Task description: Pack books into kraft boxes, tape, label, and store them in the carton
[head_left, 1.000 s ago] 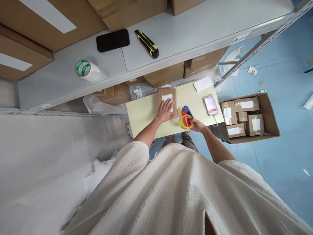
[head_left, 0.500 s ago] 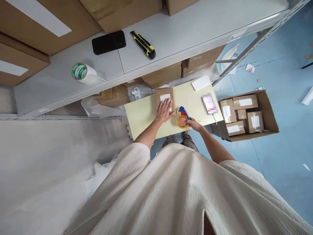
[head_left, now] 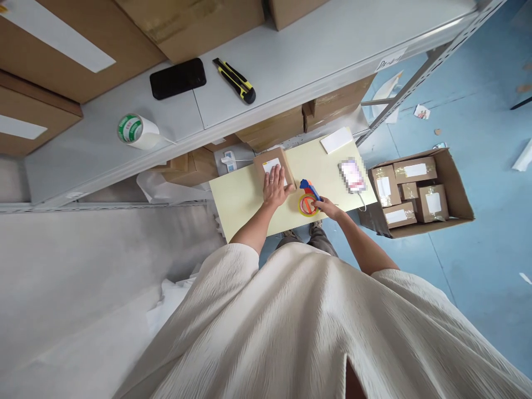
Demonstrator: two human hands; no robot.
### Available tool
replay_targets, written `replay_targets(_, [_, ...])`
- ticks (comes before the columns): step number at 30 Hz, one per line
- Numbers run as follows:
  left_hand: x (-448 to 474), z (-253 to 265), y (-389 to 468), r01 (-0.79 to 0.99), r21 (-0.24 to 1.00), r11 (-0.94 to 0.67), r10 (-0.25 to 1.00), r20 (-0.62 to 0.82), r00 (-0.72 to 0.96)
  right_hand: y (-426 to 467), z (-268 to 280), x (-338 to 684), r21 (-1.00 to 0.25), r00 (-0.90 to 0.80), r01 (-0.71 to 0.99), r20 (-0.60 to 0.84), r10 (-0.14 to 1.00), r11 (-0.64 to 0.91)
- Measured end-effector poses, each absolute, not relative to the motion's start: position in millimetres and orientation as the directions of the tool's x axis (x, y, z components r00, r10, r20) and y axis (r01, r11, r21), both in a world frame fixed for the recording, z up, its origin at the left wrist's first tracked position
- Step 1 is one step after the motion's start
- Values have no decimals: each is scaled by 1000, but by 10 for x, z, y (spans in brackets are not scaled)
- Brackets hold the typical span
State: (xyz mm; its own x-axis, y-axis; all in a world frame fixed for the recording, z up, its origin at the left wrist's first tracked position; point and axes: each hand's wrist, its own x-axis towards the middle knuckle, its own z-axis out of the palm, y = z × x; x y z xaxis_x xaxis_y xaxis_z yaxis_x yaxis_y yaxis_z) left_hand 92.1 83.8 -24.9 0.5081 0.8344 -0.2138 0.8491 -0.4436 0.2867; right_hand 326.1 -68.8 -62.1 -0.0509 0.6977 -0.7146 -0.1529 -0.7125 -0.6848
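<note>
A small cardboard box [head_left: 262,162] with a white label on top rests on the pale yellow tabletop [head_left: 241,208]. My left hand [head_left: 275,188] lies flat over the label, fingers stretched out, covering part of it. To the right of the box, my right hand [head_left: 329,207] grips a tape dispenser [head_left: 308,200] that has a blue head, orange hub and yellowish tape roll. The dispenser is close to the box's near right corner; whether the tape touches the box I cannot tell.
A phone on a cable [head_left: 352,175] and a white slab [head_left: 336,140] lie on the table's right. An open carton [head_left: 459,191] with several taped boxes stands on the floor. Above, the grey shelf [head_left: 282,61] bears a black phone [head_left: 178,78], a utility knife [head_left: 235,80] and a tape roll [head_left: 139,131].
The cardboard box has turned slightly on the table, its far end swinging left under my left hand. My right hand and the tape dispenser have barely moved. The view has shifted a little.
</note>
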Motion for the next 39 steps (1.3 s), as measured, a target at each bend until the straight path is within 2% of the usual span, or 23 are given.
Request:
replay_targets(4, [1088, -264, 902, 958, 185, -220, 934, -245, 262, -866, -551, 3247, -666, -54, -165, -730, 681, -727])
replay_targets(7, [1219, -302, 931, 990, 120, -68, 961, -258, 98, -968, -537, 3213, -670, -87, -191, -716, 692, -717])
replay_targets(11, [1230, -382, 930, 989, 150, 7, 970, -242, 30, -969, -611, 3153, -676, -77, -154, -719, 691, -721])
replay_targets(14, [1078, -388, 956, 977, 212, -40, 955, -279, 99, -935, -675, 3096, -657, -90, -100, -742, 665, -747])
replay_targets(18, [854, -261, 1053, 969, 171, -176, 920, -321, 224, -908, -692, 3028, -652, -118, -70, -746, 655, -755])
replay_targets(25, [738, -110, 1130, 886, 184, -427, 841, -280, 463, -787, -660, 2961, -669, -224, -63, -714, 663, -741])
replay_targets(27, [749, -159, 1109, 877, 201, -436, 837, -266, 478, -736, -678, 2960, -674, -241, -69, -704, 668, -735])
replay_targets(29, [786, -224, 1069, 922, 186, -339, 900, -222, 375, -664, -709, 2983, -674, -232, -104, -699, 677, -731])
replay_targets(32, [871, -290, 991, 988, 112, -107, 972, -199, 127, -500, -763, 3070, -668, -228, -117, -702, 675, -735])
replay_targets(36, [940, -298, 916, 998, 33, 51, 954, -297, -39, -237, -813, 3224, -678, -271, -29, -702, 658, -735])
replay_targets(39, [936, -319, 871, 989, 47, 142, 958, -258, -125, -76, -805, 3290, -704, -301, 1, -677, 672, -710])
